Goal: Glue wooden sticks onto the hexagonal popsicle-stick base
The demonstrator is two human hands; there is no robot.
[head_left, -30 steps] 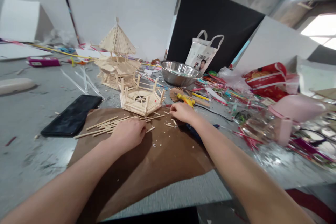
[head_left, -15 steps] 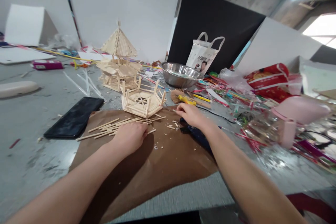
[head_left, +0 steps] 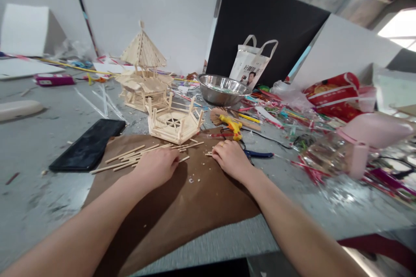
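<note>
My left hand (head_left: 158, 166) rests curled on the brown paper sheet (head_left: 182, 207), its fingertips on the end of a row of thin wooden sticks (head_left: 130, 158). My right hand (head_left: 230, 159) lies palm down on the paper with its fingers bent over small cut stick pieces (head_left: 209, 154); whether it holds one I cannot see. Just beyond both hands stands a small hexagonal stick frame (head_left: 174, 123). Behind it is a finished stick pavilion (head_left: 143, 73) with a pointed roof.
A black phone (head_left: 88, 143) lies left of the paper. A yellow glue gun (head_left: 231, 124) and blue-handled pliers (head_left: 258, 154) lie right of my right hand. A steel bowl (head_left: 222, 89), a white tote bag (head_left: 251, 64), red packaging (head_left: 334, 95) and a pink container (head_left: 370, 134) crowd the right side.
My right hand has drawn back from beside the glue gun toward me and now lies on the paper over the cut pieces, uncovering the pliers. My left hand has barely moved.
</note>
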